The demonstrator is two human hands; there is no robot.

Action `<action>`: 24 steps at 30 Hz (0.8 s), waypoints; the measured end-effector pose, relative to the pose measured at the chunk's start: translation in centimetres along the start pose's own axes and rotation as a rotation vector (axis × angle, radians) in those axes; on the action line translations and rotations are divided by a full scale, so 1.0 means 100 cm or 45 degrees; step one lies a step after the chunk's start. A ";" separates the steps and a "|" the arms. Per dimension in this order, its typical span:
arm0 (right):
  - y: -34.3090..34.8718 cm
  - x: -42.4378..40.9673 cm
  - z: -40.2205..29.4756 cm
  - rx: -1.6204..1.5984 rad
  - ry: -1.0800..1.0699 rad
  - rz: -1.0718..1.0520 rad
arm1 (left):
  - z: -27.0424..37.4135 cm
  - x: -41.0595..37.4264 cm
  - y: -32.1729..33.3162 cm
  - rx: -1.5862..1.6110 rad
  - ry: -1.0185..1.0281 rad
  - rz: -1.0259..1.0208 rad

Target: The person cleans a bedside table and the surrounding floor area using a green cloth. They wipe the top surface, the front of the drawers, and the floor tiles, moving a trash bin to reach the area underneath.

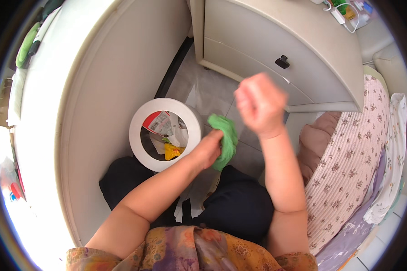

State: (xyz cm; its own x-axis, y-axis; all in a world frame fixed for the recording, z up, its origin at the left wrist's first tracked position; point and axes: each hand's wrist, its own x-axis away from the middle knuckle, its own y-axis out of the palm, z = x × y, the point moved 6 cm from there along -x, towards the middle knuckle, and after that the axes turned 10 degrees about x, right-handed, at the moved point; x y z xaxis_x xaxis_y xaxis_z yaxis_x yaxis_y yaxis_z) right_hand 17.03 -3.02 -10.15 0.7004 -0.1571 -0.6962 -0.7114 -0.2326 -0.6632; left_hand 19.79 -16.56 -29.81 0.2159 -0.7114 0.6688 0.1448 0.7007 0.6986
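Note:
My left hand (207, 149) grips a bunched green cloth (226, 144) just right of the white round waste bin (137, 135). The cloth hangs over the grey floor, above my bent knee. Farther forward and to the right, my right hand (260, 103) is raised in a fist in front of the pale bedside cabinet (244, 44). It is blurred by motion, and no object shows in it. Inside the bin lie a red and white printed wrapper (159, 122), a crumpled yellow wrapper (172, 151) and some whitish scraps.
A pale panel (98, 101) rises close on the left. The cabinet drawer has a black knob (282, 62). On the right is a bed with a floral quilted cover (342, 162) and a brownish-pink fabric bundle (317, 139). A white adapter with cable (337, 15) lies on the cabinet top.

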 end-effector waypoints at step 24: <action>0.120 0.275 0.212 -0.120 1.863 0.598 | 0.127 -0.036 0.149 -3.425 1.807 -0.033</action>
State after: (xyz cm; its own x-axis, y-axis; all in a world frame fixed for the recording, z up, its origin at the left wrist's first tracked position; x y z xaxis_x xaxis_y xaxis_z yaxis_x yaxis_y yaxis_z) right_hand 26.49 10.25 -43.09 -0.0966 -0.9923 0.0772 -0.9105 0.0568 -0.4097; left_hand 8.88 -4.26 -18.59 0.0331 -0.9781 -0.2055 -0.1657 0.1974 -0.9662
